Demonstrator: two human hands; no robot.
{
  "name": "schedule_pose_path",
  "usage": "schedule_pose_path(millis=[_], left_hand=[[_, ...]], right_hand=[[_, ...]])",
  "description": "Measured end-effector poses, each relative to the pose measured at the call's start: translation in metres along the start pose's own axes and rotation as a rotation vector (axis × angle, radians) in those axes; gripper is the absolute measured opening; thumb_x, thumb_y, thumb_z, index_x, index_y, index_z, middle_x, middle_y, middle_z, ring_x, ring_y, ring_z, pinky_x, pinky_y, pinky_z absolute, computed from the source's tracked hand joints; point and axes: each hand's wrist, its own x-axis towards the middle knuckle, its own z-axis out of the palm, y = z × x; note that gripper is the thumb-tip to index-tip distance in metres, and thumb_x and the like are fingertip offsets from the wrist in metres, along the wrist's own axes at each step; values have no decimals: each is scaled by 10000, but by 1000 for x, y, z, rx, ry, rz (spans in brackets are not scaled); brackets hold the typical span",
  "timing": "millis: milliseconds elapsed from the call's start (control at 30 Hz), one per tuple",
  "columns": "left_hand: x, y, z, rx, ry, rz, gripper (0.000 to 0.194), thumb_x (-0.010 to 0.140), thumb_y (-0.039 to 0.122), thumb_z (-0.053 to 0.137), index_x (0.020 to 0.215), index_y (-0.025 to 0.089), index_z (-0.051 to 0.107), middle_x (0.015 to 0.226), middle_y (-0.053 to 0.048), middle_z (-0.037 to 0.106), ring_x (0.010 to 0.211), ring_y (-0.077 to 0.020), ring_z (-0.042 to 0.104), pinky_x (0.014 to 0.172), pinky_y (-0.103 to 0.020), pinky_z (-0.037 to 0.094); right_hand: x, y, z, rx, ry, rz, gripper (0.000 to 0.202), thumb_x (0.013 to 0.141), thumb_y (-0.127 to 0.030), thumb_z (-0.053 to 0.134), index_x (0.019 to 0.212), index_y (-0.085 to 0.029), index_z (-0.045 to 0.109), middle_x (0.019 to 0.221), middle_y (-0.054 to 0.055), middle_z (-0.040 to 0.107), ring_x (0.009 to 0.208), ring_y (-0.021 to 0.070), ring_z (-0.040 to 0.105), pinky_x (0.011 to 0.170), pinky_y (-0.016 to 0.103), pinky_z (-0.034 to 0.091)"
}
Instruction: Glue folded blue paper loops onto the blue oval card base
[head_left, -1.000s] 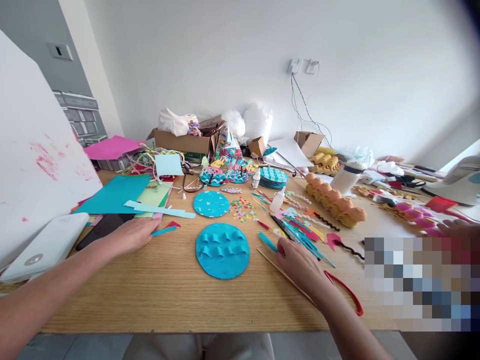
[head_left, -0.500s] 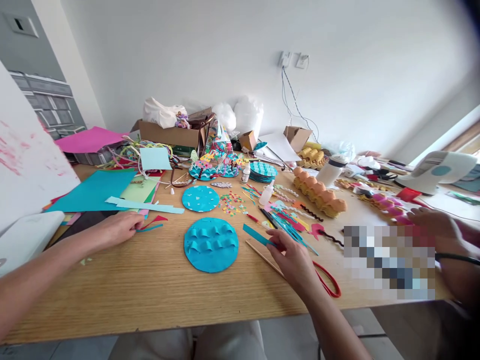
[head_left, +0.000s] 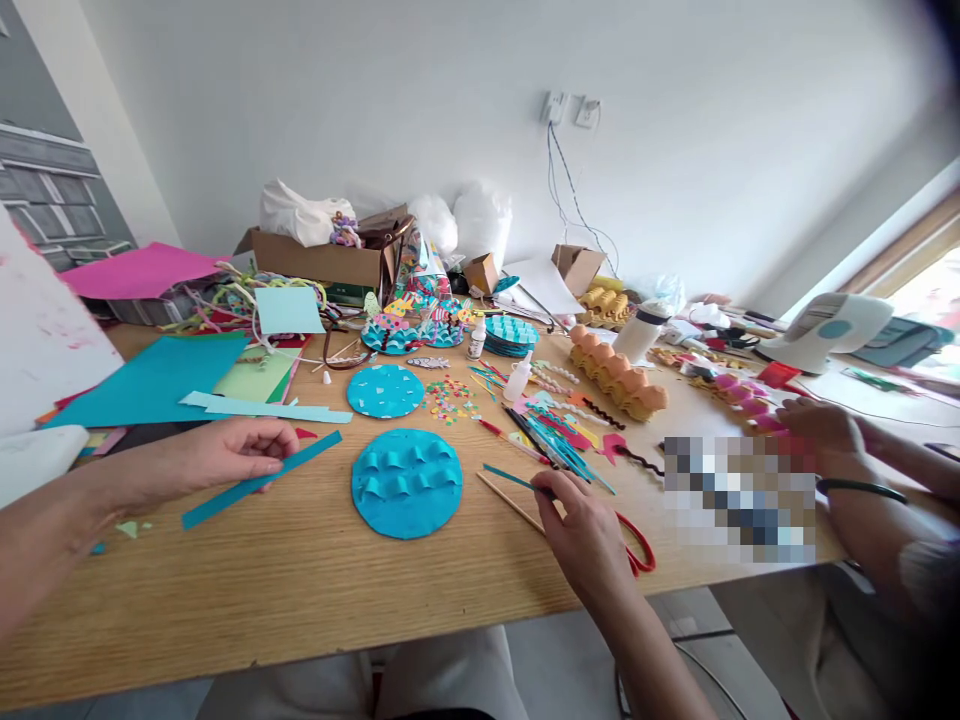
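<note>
My left hand (head_left: 255, 450) pinches a blue paper strip (head_left: 225, 497) over the left part of the table. Another blue strip (head_left: 504, 474), seen nearly edge-on, sits between the fingers of my right hand (head_left: 583, 520). Between my hands lies a blue paper disc (head_left: 409, 515) with two rows of raised, curled strips on it. Behind it rests a second blue disc (head_left: 385, 390), dotted with pale paper bits. Close to my right hand are a wooden stick (head_left: 512, 502) and red-handled scissors (head_left: 639, 548), partly covered by the hand.
Blue paper sheets (head_left: 161, 380) and pale blue strips (head_left: 277, 409) lie at left. Confetti (head_left: 448, 400), a glue bottle (head_left: 518, 378) and an egg carton (head_left: 615, 375) stand farther back. At right, another person's hands (head_left: 817, 432) work near a pixelated patch. A cardboard box (head_left: 319, 262) stands by the wall.
My left hand has lifted a blue strip off the table, and the strip now shows at full length. The strip in my right hand has turned edge-on. The view has shifted slightly right.
</note>
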Motion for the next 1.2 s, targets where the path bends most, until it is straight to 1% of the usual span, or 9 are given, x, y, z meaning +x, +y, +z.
schedule_pose_path(millis=[100, 200, 267, 400, 500, 733, 900, 1033, 1200], left_hand=[[2, 3, 16, 23, -246, 133, 186, 670, 367, 655, 807, 241, 643, 801, -3, 610, 806, -208, 561, 706, -272, 463], [7, 5, 33, -42, -331, 152, 184, 705, 389, 638, 832, 258, 617, 737, 3, 562, 672, -178, 544, 596, -263, 473], [7, 8, 45, -109, -391, 115, 175, 717, 398, 633, 826, 265, 597, 717, 17, 530, 601, -155, 534, 546, -261, 478], [3, 18, 72, -186, -536, 124, 161, 747, 377, 616, 839, 261, 553, 713, 41, 497, 551, -121, 526, 516, -244, 474], [1, 29, 89, -201, -599, 137, 155, 763, 343, 601, 834, 241, 509, 718, 49, 472, 597, -118, 519, 543, -243, 489], [6, 47, 102, -192, -635, 146, 135, 786, 286, 557, 803, 202, 453, 719, 60, 457, 624, -97, 490, 553, -217, 464], [8, 42, 98, -172, -619, 198, 123, 752, 244, 555, 821, 202, 463, 717, 57, 466, 627, -100, 470, 548, -216, 440], [2, 28, 93, -83, -505, 207, 167, 739, 250, 563, 864, 204, 461, 739, 47, 516, 641, -103, 486, 566, -214, 412], [-10, 10, 94, 70, -295, 252, 128, 761, 306, 512, 722, 194, 463, 633, 52, 471, 575, -104, 447, 527, -213, 366]], right_hand=[[2, 15, 4, -181, -93, 89, 205, 849, -119, 423, 853, -177, 620, 892, 76, 657, 846, 216, 597, 744, 312, 442], [2, 16, 3, -223, -174, 58, 195, 847, -115, 457, 834, -183, 639, 902, 75, 661, 881, 226, 591, 783, 329, 442], [-3, 5, 0, -158, -102, -22, 165, 848, -129, 489, 818, -188, 641, 903, 73, 660, 898, 220, 585, 813, 333, 440], [-18, -35, -3, 92, 206, -307, 167, 874, -118, 470, 939, -189, 607, 975, 81, 626, 920, 178, 568, 824, 297, 458], [-23, -62, 6, 156, 226, -462, 310, 850, -58, 464, 1100, -222, 548, 1153, 90, 554, 1011, 177, 530, 861, 312, 452], [-7, -72, 29, 117, 185, -594, 200, 892, -119, 456, 990, -210, 605, 1048, 51, 644, 1008, 190, 517, 847, 360, 386], [-5, -67, 33, 157, 242, -511, 133, 878, -137, 514, 876, -199, 632, 888, 27, 670, 856, 159, 542, 775, 324, 374], [-6, -62, 32, 133, 355, -381, 150, 851, -107, 537, 825, -197, 654, 771, 35, 620, 753, 158, 508, 686, 302, 370], [-8, -60, 35, 143, 340, -361, 137, 851, -108, 536, 804, -182, 641, 705, 30, 588, 701, 154, 483, 665, 294, 372]])
